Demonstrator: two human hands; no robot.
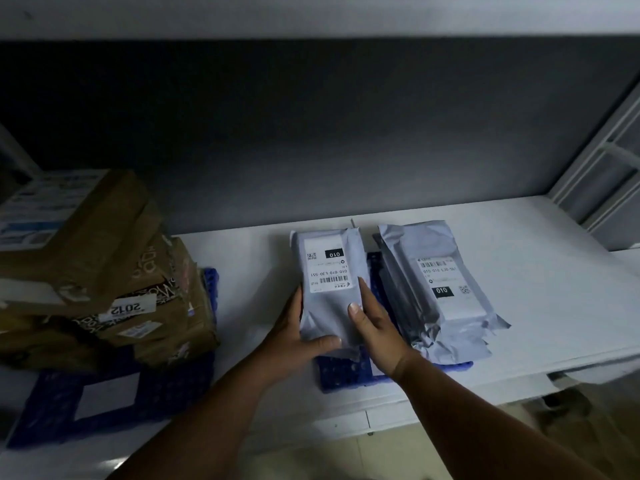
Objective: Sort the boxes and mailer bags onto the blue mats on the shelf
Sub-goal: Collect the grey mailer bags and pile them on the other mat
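A grey mailer bag [329,271] with a white label lies on the right blue mat [346,375] on the white shelf. My left hand [294,344] grips its near left corner, thumb on top. My right hand [375,327] holds its right edge, thumb pressed on the bag. Just to the right, a stack of grey mailer bags [440,292] lies on the same mat. At the left, brown cardboard boxes [104,271] are piled on another blue mat [104,403].
The white shelf [554,271] runs to the right, with a white frame [602,168] at its far end. An upper shelf board [311,15] hangs overhead. The back of the shelf is dark. Floor shows below the front edge.
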